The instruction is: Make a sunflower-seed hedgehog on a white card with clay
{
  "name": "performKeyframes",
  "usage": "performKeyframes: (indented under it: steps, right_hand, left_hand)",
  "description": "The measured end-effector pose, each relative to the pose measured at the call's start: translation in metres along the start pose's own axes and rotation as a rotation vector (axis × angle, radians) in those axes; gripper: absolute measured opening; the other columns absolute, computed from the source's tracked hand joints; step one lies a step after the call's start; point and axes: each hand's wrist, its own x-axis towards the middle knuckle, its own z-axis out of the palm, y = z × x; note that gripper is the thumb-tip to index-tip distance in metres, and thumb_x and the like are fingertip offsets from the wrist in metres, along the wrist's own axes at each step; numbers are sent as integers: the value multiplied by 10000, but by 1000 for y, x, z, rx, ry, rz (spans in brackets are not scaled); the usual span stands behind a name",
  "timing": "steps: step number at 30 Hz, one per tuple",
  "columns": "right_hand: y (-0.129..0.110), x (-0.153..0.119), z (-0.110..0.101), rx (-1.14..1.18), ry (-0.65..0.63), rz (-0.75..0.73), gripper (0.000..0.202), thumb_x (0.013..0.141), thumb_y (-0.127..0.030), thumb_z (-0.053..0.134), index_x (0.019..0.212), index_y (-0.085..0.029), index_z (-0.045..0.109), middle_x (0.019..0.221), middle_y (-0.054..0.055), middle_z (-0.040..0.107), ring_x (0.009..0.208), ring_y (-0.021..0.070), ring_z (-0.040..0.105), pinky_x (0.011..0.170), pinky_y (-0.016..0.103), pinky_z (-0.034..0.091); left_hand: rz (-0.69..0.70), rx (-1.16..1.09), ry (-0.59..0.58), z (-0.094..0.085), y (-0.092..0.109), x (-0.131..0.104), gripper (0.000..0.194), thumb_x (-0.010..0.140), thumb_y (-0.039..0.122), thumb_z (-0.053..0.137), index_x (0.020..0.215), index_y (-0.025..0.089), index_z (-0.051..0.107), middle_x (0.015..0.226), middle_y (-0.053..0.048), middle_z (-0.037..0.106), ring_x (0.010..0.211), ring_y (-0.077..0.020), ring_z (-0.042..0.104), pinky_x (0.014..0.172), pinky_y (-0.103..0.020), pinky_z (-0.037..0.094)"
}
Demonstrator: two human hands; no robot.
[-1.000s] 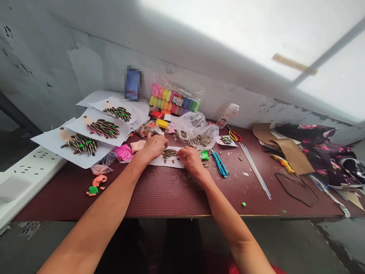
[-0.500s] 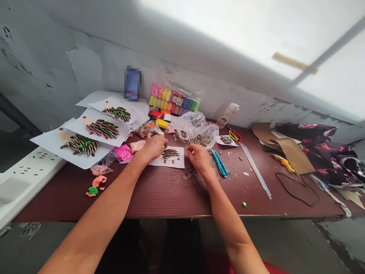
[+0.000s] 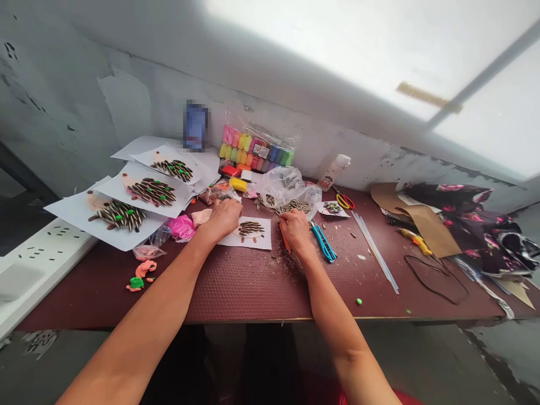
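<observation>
Right hand (image 3: 296, 228) now right of seeded card (image 3: 252, 229), orange object (image 3: 286, 238) in grip

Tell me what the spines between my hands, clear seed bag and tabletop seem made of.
Spines: probably dry, matte sunflower seeds, given their pointed shape. Bag: thin glossy plastic, likely, being clear and wrinkled. Tabletop: perhaps faintly shiny vinyl, from its raised texture.

No words or numbers can be read. Just before twelve o'clock, a white label (image 3: 264, 152) on the coloured clay pack (image 3: 244, 157) bears a square code, its print too small; the print on the white bottle (image 3: 336, 170), towards two, is likewise illegible.
</observation>
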Motion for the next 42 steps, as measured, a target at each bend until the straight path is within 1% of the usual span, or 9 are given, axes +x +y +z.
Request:
performKeyframes:
  steps: [6, 10, 13, 17, 23, 29, 34, 38, 42]
  right_hand:
    - [2, 9, 7, -11, 30, 9, 256, 963, -237, 566, 1068, -202, 796, 1008, 122, 676, 995, 248, 548, 886, 333, 395]
    - [-2, 15, 6, -4, 62, -52, 250, 962, -242, 572, 1048, -215, 805, 1004, 116, 699, 981, 237, 568, 893, 323, 399]
    - [-14, 23, 5, 22, -11, -124, 255, 963, -228, 569, 1066, -213, 803, 998, 105, 733, 973, 223, 604, 897, 306, 407]
    - [-35, 38, 6, 28, -103, -154, 269, 975, -235, 551, 1085, -207, 795, 1045, 96, 761, 992, 212, 646, 872, 282, 430]
    - [-51, 60, 15, -21, -70, -137, 299, 993, -281, 520, 1167, -227, 757, 1108, 112, 749, 1053, 243, 640, 879, 308, 453]
    - [-51, 68, 21, -115, -124, -183, 278, 969, -308, 577, 1172, -185, 721, 1112, 134, 726, 1052, 257, 619, 912, 330, 439]
    - [-42, 63, 13, -128, -150, -181, 250, 977, -249, 535, 1089, -192, 750, 1075, 127, 742, 1045, 259, 635, 899, 323, 436]
    - [-35, 60, 5, -134, -152, -144, 268, 933, -167, 539, 1040, -172, 785, 1063, 154, 750, 1040, 269, 652, 907, 324, 435]
    - [-38, 61, 5, -98, -124, -150, 327, 957, -196, 494, 1089, -200, 793, 1087, 137, 750, 1048, 271, 649, 884, 330, 454]
  left_hand:
    - [6, -8, -28, 0, -2, 3, 285, 845, 87, 488, 945, 182, 738, 1090, -161, 718, 1100, -315, 629, 926, -435, 450]
    - [1, -24, -11, 3, -3, 6, 270, 859, 95, 486, 923, 172, 737, 1084, -173, 721, 1094, -329, 632, 922, -454, 448]
    - [16, -21, 13, 5, -3, 7, 269, 847, 87, 484, 913, 168, 732, 1070, -175, 726, 1081, -324, 633, 933, -466, 443]
    - [35, 16, 12, 4, -2, 5, 293, 849, 66, 452, 937, 163, 714, 1073, -172, 725, 1080, -317, 632, 951, -482, 432]
    - [43, 24, -15, 0, -1, 4, 294, 826, 58, 460, 951, 184, 693, 1092, -152, 724, 1085, -306, 630, 945, -466, 435]
    - [26, 26, -21, 0, 0, 5, 276, 838, 68, 470, 944, 176, 700, 1083, -162, 717, 1090, -317, 620, 936, -466, 441]
    - [37, 12, -29, -1, 0, 4, 291, 836, 42, 458, 952, 168, 693, 1069, -162, 710, 1094, -312, 613, 951, -473, 427]
    - [38, 47, -13, -1, 1, 5, 329, 817, 14, 436, 974, 158, 686, 1078, -169, 702, 1102, -317, 607, 951, -481, 417]
    - [34, 53, 17, 0, 2, 7, 326, 839, 33, 425, 988, 154, 689, 1081, -180, 693, 1114, -324, 600, 958, -486, 407]
